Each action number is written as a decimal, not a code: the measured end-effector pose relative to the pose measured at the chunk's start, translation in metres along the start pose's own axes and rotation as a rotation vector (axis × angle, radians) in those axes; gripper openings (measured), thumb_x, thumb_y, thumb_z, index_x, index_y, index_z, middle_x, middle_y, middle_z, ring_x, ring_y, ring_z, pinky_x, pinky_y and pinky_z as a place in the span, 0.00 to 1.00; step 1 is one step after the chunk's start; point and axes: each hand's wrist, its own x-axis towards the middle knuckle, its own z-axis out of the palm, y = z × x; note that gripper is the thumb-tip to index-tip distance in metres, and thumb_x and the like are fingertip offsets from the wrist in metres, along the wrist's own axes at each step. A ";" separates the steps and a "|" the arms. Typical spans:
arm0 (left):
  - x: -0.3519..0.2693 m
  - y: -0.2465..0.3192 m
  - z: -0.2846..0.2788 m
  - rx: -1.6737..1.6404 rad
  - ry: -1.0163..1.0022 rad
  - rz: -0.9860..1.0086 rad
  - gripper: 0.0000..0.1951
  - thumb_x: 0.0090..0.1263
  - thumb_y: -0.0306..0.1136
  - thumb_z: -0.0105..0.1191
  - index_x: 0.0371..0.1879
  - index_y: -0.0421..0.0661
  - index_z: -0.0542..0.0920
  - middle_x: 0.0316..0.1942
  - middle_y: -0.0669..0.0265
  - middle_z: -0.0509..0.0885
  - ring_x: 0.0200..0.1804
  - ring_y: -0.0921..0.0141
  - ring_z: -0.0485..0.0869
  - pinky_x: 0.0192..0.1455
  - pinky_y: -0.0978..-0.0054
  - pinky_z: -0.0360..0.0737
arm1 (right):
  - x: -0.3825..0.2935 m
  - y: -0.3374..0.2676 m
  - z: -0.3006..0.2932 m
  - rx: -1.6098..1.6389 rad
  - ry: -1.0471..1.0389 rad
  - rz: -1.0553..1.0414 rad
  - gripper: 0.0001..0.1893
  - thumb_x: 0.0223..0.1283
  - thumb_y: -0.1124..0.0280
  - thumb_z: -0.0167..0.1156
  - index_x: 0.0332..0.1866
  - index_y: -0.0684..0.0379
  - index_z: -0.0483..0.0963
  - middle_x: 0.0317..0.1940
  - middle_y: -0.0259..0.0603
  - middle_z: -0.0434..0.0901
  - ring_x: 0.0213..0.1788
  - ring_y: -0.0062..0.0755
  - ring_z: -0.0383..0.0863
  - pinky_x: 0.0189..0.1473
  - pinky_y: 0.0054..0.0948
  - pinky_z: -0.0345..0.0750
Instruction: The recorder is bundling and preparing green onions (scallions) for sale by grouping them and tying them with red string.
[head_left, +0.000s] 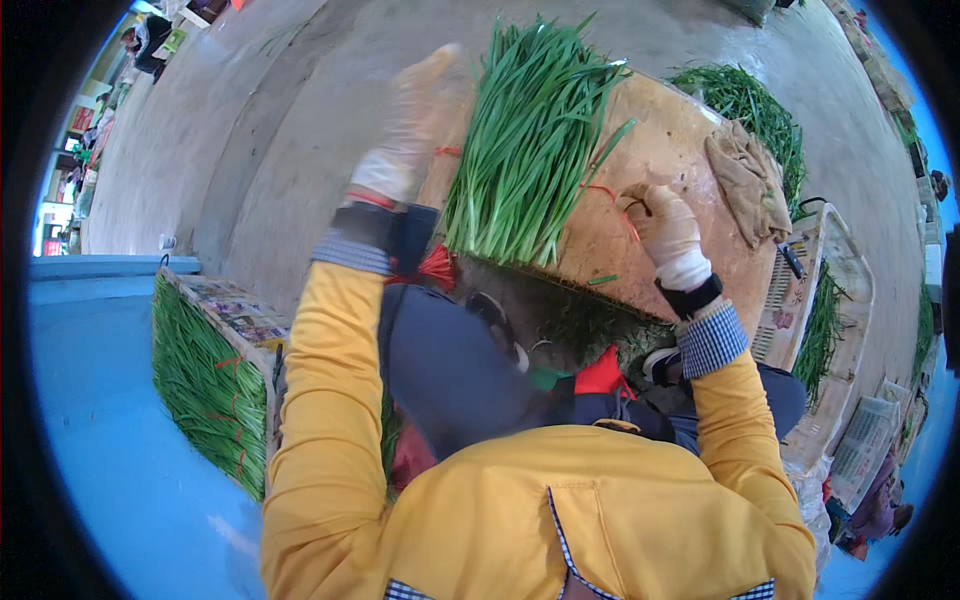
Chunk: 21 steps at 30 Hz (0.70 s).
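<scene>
A bundle of green Chinese chives (536, 142) lies on a wooden board (679, 161), pale stem ends towards me. A red tie string (598, 187) comes out from the bundle's right side, and my right hand (664, 225) in a pale glove pinches it. Another bit of red string shows at the bundle's left edge. My left hand (420, 112), also gloved, is raised left of the bundle and blurred by motion. Whether its fingers hold the string cannot be made out. More red strings (439, 268) hang in a bunch below the board's left front corner.
A brown cloth (742, 180) lies on the board's right side, near a knife handle (790, 260). Loose chives (750, 105) are heaped behind. Plastic crates (832, 337) stand at right; tied bundles (214, 382) fill a crate at left. Other people are far off at the edges.
</scene>
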 end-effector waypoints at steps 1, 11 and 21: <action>-0.010 -0.018 -0.048 0.684 -0.165 0.098 0.24 0.58 0.27 0.53 0.57 0.47 0.71 0.59 0.58 0.71 0.62 0.63 0.67 0.64 0.58 0.62 | 0.007 0.002 0.006 -0.052 0.074 -0.038 0.10 0.50 0.73 0.59 0.39 0.61 0.78 0.33 0.47 0.80 0.37 0.42 0.81 0.39 0.32 0.75; -0.025 -0.076 -0.033 1.372 -0.625 -0.014 0.14 0.52 0.33 0.57 0.39 0.56 0.81 0.50 0.71 0.77 0.56 0.63 0.71 0.55 0.64 0.71 | 0.004 -0.042 0.053 -0.005 -0.261 0.398 0.18 0.49 0.59 0.60 0.38 0.64 0.77 0.33 0.55 0.80 0.39 0.51 0.80 0.42 0.41 0.75; -0.033 -0.089 -0.029 1.252 -0.246 -0.156 0.07 0.58 0.31 0.51 0.34 0.47 0.79 0.37 0.57 0.80 0.43 0.55 0.78 0.46 0.60 0.74 | 0.020 -0.066 0.072 -0.015 -0.423 0.528 0.22 0.49 0.56 0.61 0.39 0.67 0.77 0.35 0.59 0.79 0.41 0.53 0.80 0.43 0.42 0.76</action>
